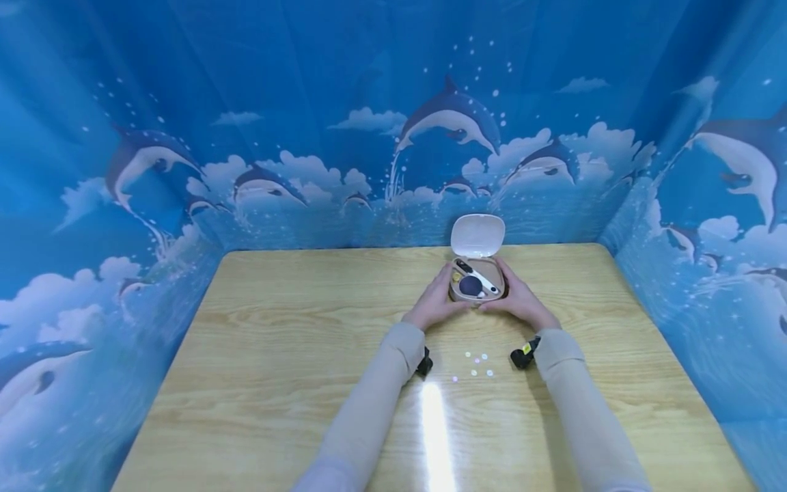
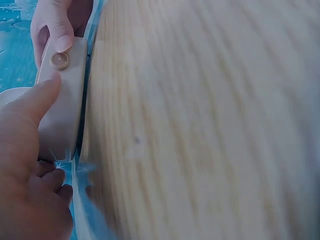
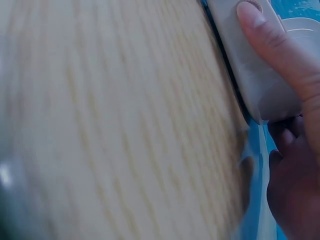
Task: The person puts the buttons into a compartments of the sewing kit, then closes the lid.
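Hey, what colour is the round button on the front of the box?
The round button looks pinkish brown; it shows best in the left wrist view.

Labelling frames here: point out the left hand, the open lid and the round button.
Left hand (image 1: 434,301), head view: its back.
Open lid (image 1: 477,234), head view: inner face.
Round button (image 2: 59,61), left wrist view: its middle.

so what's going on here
A person grips a small box near the table's far edge, left hand and right hand on opposite sides. Its lid stands open. Inside are a dark round thing and a white stick-like thing. Small pale bits lie on the table between the forearms.
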